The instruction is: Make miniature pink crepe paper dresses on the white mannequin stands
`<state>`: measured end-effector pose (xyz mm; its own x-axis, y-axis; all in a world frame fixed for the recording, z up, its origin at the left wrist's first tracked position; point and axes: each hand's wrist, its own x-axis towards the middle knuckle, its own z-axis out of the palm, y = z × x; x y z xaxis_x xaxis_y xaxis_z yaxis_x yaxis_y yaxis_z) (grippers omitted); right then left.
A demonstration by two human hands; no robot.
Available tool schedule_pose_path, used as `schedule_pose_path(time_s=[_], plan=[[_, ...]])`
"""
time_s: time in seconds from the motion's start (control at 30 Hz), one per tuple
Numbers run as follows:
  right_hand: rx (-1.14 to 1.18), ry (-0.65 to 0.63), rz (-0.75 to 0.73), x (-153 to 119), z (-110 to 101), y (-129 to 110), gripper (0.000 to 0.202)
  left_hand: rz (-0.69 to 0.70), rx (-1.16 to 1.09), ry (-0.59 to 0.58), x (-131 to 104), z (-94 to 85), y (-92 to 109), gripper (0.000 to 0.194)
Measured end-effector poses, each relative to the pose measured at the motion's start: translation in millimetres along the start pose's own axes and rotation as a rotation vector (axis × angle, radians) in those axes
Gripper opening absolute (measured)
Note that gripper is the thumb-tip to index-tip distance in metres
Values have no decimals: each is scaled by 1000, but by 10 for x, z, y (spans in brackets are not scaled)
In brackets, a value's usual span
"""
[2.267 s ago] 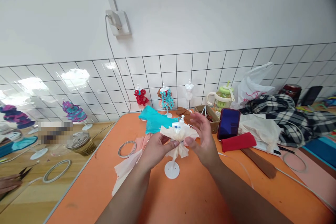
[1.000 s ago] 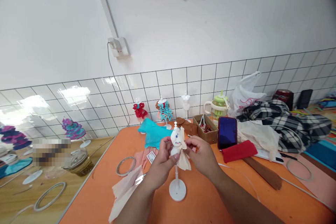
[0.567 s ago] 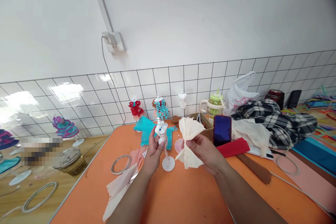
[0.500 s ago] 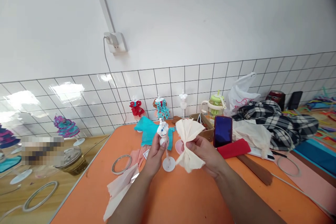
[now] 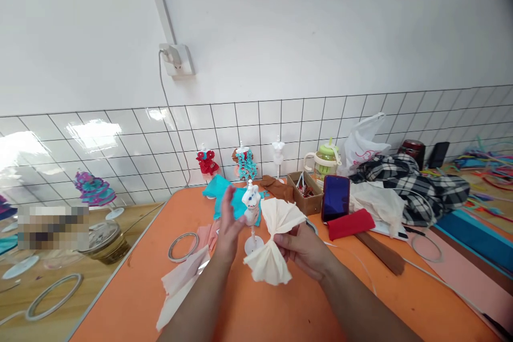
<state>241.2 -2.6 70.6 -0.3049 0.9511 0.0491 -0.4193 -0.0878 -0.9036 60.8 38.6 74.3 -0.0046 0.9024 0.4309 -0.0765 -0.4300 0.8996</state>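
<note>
A small white mannequin (image 5: 251,206) with blue spots on its bust stands upright on a round white base, near the middle of the orange table (image 5: 304,310). Just left of it is my left hand (image 5: 230,222), fingers raised and apart, holding nothing. My right hand (image 5: 298,246) pinches a cream cloth (image 5: 276,243) at its gathered middle, so the cloth fans out above and below like a bow. The cloth's lower part hangs in front of the mannequin's base. Behind the mannequin lies turquoise fabric (image 5: 228,197).
Three more mannequins line the tiled wall, one in red (image 5: 207,163). To the right are a cardboard box (image 5: 310,200), a phone (image 5: 335,197), a green-lidded cup (image 5: 327,157) and red cloth (image 5: 351,223). A wire coil (image 5: 183,247) and pale fabric (image 5: 180,283) lie at left.
My left hand has let go of the mannequin and opened beside it. My right hand has brought the cream cloth lower and slightly left, tilting it.
</note>
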Motion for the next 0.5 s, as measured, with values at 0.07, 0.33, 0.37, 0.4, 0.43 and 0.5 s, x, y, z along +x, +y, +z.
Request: schedule_pose_path(time_s=[0.07,0.33,0.37,0.4,0.43,0.5], plan=[[-24,54,-2,-57,-16,102,28,213,64,179,-105,-68,192,50],[-275,42,-190,-135,89,476,12,-86,704,-530,-511,-55,494,17],[-319,52,-204,-115,62,501,12,-73,723,-542,-525,-74,440,16],[-366,81,-238,-95,23,510,16,-57,745,-540,-534,-110,380,19],[-422,122,-289,-82,-22,502,23,-36,779,-524,-541,-156,320,23],[-564,211,-465,-86,-99,446,33,-6,905,-489,-562,-258,222,25]])
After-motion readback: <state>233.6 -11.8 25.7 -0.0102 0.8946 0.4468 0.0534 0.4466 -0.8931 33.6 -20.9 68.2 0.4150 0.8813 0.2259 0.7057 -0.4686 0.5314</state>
